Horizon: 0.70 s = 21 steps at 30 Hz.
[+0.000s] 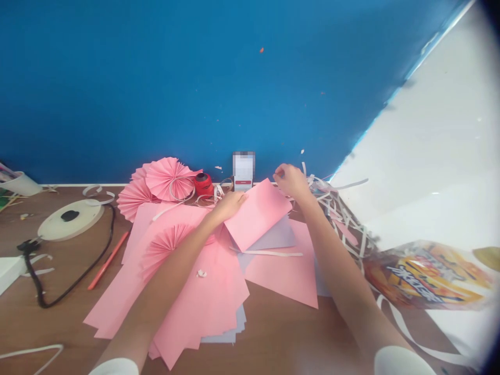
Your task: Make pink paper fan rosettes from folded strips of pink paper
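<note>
A pink paper sheet (258, 213) is folded over on a spread of pink paper sheets (203, 297) on the brown floor. My left hand (229, 204) lies on the folded sheet's left edge, fingers flat and together. My right hand (291, 180) pinches the sheet's far corner, lifting it. Under the fold a pale lilac sheet (275, 235) shows, with a thin white strip (273, 253) across it. A pleated pink fan (166, 245) lies under my left forearm.
More pink paper fans (166, 179) lean at the blue wall beside a red tape roll (203, 183) and a small white box (243, 172). White paper strips (344, 208) pile on the right, near a snack bag (429, 276). A round white disc (70, 219), black cable (78, 276) and orange pencil (108, 259) lie left.
</note>
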Motion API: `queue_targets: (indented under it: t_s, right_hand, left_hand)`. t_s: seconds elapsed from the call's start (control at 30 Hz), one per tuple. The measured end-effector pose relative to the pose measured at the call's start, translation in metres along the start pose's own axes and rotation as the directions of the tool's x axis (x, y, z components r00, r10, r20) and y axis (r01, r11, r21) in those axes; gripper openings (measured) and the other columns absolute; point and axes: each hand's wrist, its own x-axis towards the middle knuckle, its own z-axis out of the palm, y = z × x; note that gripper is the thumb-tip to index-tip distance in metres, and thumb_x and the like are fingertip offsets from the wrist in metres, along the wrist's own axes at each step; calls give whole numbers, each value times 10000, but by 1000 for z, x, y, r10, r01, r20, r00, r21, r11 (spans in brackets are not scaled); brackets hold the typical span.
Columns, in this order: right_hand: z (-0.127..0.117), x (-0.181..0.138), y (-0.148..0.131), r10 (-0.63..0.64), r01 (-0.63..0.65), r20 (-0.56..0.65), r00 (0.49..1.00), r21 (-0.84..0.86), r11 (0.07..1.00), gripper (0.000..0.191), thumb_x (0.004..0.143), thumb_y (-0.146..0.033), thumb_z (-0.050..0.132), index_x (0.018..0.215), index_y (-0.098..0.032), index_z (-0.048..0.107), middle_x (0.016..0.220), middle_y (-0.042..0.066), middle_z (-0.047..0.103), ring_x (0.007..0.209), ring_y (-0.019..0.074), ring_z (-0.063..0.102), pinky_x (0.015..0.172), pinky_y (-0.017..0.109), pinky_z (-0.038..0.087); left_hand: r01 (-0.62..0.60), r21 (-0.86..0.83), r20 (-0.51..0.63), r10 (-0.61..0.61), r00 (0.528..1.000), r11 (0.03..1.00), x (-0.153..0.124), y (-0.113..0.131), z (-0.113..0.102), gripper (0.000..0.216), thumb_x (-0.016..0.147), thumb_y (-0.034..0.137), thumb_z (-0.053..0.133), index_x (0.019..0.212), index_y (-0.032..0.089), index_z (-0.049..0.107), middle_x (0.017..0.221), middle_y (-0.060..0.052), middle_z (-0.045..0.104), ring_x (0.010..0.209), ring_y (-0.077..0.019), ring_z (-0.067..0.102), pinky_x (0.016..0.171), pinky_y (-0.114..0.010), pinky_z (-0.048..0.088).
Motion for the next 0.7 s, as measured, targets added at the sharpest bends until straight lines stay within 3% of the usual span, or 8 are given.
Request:
queue_targets:
  t_s: [0.07,0.13,0.33,0.47,0.7]
  right_hand:
    - [7,-5,-12,-39,39,4,999,-169,985,265,863,-352,467,929,-176,655,943,122,677,799,216,590,652,278,378]
    - [18,-14,-26,-67,107,157,985,-255,961,318,903,-368,402,909,-176,655,900,132,682,774,227,608,640,285,378]
    - [66,-52,-56,-256,415,431,865,-329,849,299,901,-223,367,932,-147,655,929,163,684,820,263,645,654,312,403]
    - [87,-74,-55,-233,404,434,870,-357,842,295,901,-151,346,1002,-127,622,919,159,679,818,257,649,669,320,426]
    - [95,-94,-44,-264,399,345,901,-417,817,268,932,-147,327,1025,-140,577,971,149,637,867,249,613,656,304,439]
  left_hand:
    - [17,39,17,-18,1000,999,1,-7,6,438,958,423,265,834,158,591,864,-120,672,828,-254,623,713,-320,411]
    - [41,88,21,-43,999,995,1,-14,11,442,962,414,265,866,145,603,899,-144,680,874,-267,636,735,-330,421]
    - [109,299,21,-120,993,948,-3,-18,16,406,966,360,292,957,121,620,932,-188,674,917,-282,651,764,-344,448]
    - [141,421,50,-178,983,896,-5,-12,22,381,968,320,290,996,124,615,948,-179,676,915,-287,665,762,-355,479]
    - [140,528,18,-175,984,837,-3,-11,36,359,971,277,277,1052,95,575,902,-177,680,882,-309,679,711,-374,509]
